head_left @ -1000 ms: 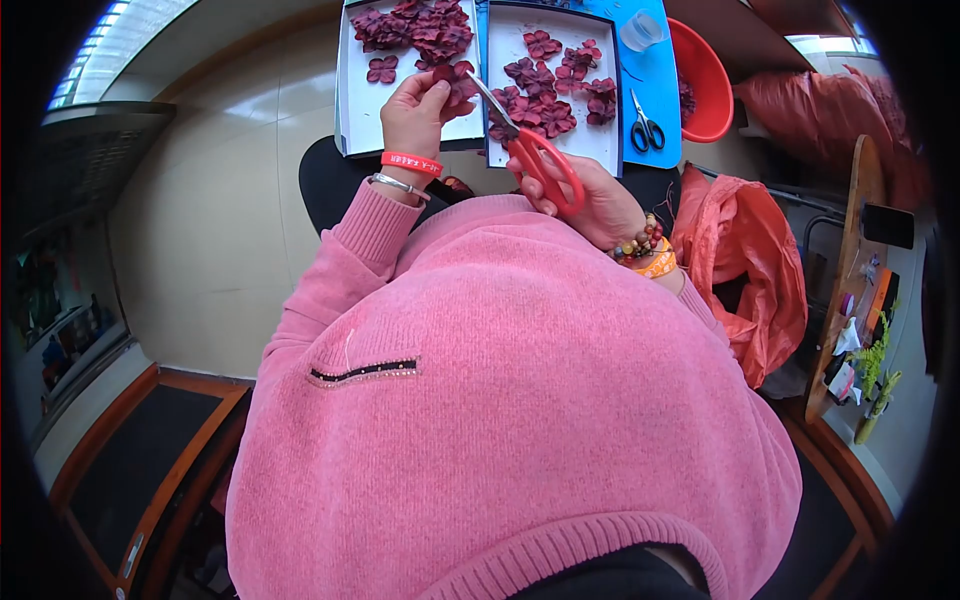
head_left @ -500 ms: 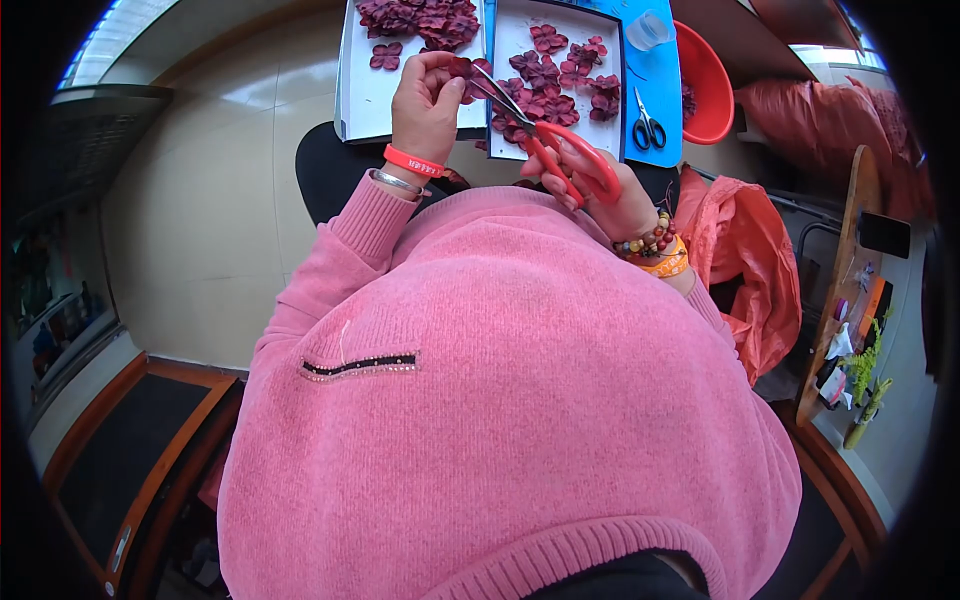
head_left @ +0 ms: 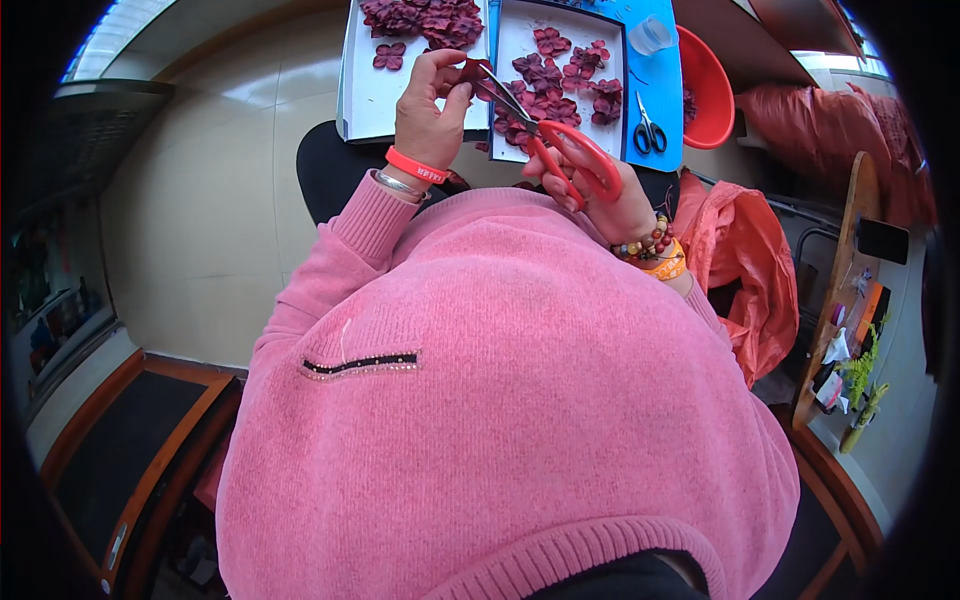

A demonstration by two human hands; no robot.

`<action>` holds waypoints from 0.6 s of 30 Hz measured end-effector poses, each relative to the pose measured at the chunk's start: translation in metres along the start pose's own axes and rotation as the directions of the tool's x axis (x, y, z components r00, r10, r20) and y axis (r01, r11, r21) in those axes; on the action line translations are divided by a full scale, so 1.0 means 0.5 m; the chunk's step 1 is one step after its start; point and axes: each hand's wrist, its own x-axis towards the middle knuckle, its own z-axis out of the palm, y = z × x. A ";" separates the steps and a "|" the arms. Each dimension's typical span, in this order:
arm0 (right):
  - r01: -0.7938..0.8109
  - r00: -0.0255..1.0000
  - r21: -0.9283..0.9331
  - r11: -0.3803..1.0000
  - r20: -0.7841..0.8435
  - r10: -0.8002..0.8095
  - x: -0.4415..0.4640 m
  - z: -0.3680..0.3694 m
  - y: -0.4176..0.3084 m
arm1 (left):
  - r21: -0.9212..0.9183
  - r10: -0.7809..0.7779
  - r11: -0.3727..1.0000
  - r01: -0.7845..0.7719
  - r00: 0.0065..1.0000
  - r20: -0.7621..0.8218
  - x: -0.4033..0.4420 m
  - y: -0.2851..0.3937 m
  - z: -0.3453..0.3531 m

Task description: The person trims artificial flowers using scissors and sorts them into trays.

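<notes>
Blue tabletop (head_left: 655, 105), upper centre of the frame; pale tiled floor (head_left: 200, 220) at left. White box (head_left: 365, 112), upper centre-left: heaped dark-red petal pieces (head_left: 425, 22), one apart from the heap. Dark-edged box (head_left: 607, 135), right of it: loose petal pieces, clustered. Black-handled scissors (head_left: 650, 137), lying just right of that box. Clear cup (head_left: 650, 37), above these. Red basin (head_left: 712, 95), upper right, at the tabletop's edge.

Left hand (head_left: 430, 112): thumb and fingers pinching one petal piece (head_left: 475, 72), upper centre, above the gap between the boxes. Right hand (head_left: 617, 200): gripping red-handled scissors (head_left: 604, 172) by the loops; blades parted, tips at the held piece; contact cannot be told.

Handling note, by judgement: pinch well back from the blade line, piece held taut; thin material probably folds, so short, level closes near the pivot suit better than the tips.
</notes>
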 end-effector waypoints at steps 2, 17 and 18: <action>0.001 1.000 -0.002 1.000 0.013 -0.001 0.000 -0.002 0.001 | -0.025 -0.005 1.000 0.006 1.000 0.013 0.000 -0.004 -0.001; 0.026 0.997 0.229 0.973 0.062 -0.042 -0.005 0.015 -0.006 | 0.146 0.166 0.974 -0.173 0.984 0.062 0.000 -0.008 -0.002; 0.030 0.997 0.212 0.977 0.058 -0.043 -0.003 0.014 -0.005 | 0.111 0.141 0.983 -0.146 0.989 0.052 0.001 -0.001 0.000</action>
